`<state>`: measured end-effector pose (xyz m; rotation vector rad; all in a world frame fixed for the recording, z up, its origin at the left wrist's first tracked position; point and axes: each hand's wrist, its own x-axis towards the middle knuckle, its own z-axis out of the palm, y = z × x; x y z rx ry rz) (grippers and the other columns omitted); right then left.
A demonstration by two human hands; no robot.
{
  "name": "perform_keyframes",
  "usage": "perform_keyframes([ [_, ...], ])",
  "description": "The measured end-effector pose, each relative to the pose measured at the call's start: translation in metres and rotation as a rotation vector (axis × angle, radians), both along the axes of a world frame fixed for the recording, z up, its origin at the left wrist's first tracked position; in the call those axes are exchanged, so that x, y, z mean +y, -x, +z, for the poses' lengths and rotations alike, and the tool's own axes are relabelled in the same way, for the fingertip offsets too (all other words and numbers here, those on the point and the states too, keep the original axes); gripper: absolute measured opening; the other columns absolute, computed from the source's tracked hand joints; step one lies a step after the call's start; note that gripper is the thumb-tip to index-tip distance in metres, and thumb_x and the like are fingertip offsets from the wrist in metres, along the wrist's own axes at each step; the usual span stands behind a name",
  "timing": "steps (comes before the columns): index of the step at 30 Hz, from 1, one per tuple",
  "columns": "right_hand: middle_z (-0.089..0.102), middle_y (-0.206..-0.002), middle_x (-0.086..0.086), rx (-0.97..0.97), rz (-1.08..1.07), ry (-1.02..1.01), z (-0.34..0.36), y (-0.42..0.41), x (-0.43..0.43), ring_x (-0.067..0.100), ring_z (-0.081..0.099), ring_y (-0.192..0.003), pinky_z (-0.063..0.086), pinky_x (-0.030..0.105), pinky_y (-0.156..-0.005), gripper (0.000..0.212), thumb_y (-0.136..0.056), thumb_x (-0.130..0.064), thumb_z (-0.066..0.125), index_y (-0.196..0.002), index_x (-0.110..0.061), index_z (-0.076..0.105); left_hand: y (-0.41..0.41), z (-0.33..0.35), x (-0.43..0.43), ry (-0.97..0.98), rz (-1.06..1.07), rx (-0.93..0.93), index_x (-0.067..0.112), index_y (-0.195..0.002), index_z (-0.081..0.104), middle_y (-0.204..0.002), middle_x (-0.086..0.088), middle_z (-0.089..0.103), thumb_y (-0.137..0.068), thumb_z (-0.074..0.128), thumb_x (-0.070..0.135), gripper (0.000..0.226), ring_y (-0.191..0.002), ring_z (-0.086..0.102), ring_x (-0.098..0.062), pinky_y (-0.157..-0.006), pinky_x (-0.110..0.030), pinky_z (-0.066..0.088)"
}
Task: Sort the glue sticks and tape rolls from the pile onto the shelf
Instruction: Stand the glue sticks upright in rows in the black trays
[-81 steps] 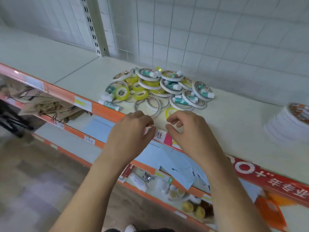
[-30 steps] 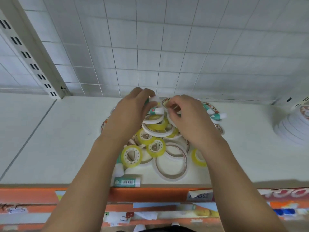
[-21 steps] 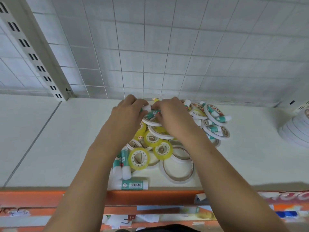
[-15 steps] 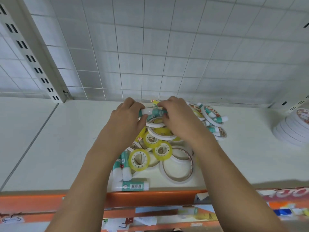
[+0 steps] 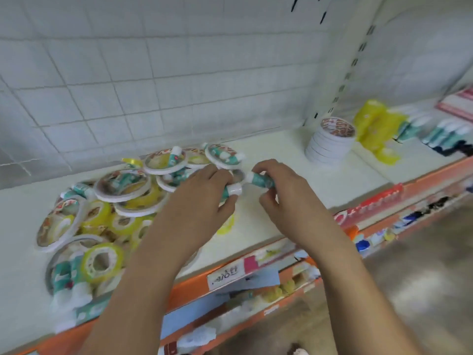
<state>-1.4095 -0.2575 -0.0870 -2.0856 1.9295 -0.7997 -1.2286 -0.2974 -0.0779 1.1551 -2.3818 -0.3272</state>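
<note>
A mixed pile (image 5: 122,198) of white and yellow tape rolls and green-and-white glue sticks lies on the white shelf (image 5: 276,160), left of centre. My left hand (image 5: 202,203) grips one glue stick (image 5: 231,190) with its white cap pointing right. My right hand (image 5: 284,190) grips a second glue stick (image 5: 259,179) just to the right of the pile. Both hands hover close together above the shelf. The frame is blurred.
A neat stack of white tape rolls (image 5: 330,142) stands at the back right, with a yellow bag (image 5: 376,129) beside it. Further right, a row of glue sticks (image 5: 435,131) lies on the shelf. The orange shelf edge (image 5: 371,206) runs below my hands.
Both hands have lifted off the top of the pile, each with a glue stick, and moved right. The view has swung right, so the stack and the glue stick row now show.
</note>
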Motion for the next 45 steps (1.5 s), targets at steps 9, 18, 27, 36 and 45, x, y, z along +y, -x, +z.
perform_keyframes([
  [9,0.057,-0.107,0.003,0.006,-0.240,-0.056,-0.021,0.181,0.092,0.022,0.052,-0.097,0.041,0.032,-0.082,0.029,-0.093,-0.011,0.057,-0.122,-0.018,0.056,0.193,-0.015,0.042,-0.079,-0.257,-0.047,0.019,-0.110,0.059,-0.101,0.001,0.051,-0.095,0.053,0.030,0.020,-0.093,0.051,-0.019,-0.080,-0.037,0.042],
  [18,0.056,-0.111,-0.001,-0.024,-0.337,-0.072,-0.021,0.342,0.157,0.021,0.055,-0.101,0.048,0.037,-0.090,0.031,-0.093,-0.010,0.057,-0.123,-0.020,0.059,0.364,-0.024,0.084,-0.086,-0.359,-0.026,0.024,-0.110,0.059,-0.101,0.009,0.050,-0.095,0.054,0.031,0.017,-0.089,0.049,-0.009,-0.068,-0.020,0.032],
  [27,0.057,-0.110,-0.001,-0.070,-0.347,-0.048,-0.025,0.426,0.139,0.022,0.057,-0.098,0.050,0.038,-0.087,0.030,-0.094,-0.010,0.056,-0.123,-0.019,0.060,0.453,-0.024,0.058,-0.116,-0.343,-0.055,0.021,-0.112,0.058,-0.102,0.004,0.050,-0.095,0.054,0.030,0.020,-0.092,0.050,-0.015,-0.070,-0.024,0.030],
  [36,0.059,-0.111,0.000,-0.058,-0.324,-0.032,-0.021,0.509,0.065,0.020,0.056,-0.099,0.047,0.038,-0.090,0.030,-0.094,-0.010,0.057,-0.123,-0.017,0.062,0.536,-0.033,-0.016,-0.108,-0.323,-0.035,0.016,-0.107,0.060,-0.100,-0.001,0.053,-0.094,0.057,0.028,0.017,-0.092,0.051,-0.022,-0.076,-0.035,0.041],
  [45,0.059,-0.116,0.002,-0.035,-0.258,-0.077,-0.030,0.559,0.009,0.021,0.056,-0.102,0.048,0.038,-0.089,0.032,-0.093,-0.008,0.058,-0.124,-0.016,0.060,0.586,-0.048,-0.050,-0.141,-0.287,-0.134,0.019,-0.117,0.060,-0.108,-0.002,0.055,-0.094,0.057,0.030,0.025,-0.103,0.052,-0.024,-0.088,-0.041,0.043],
])
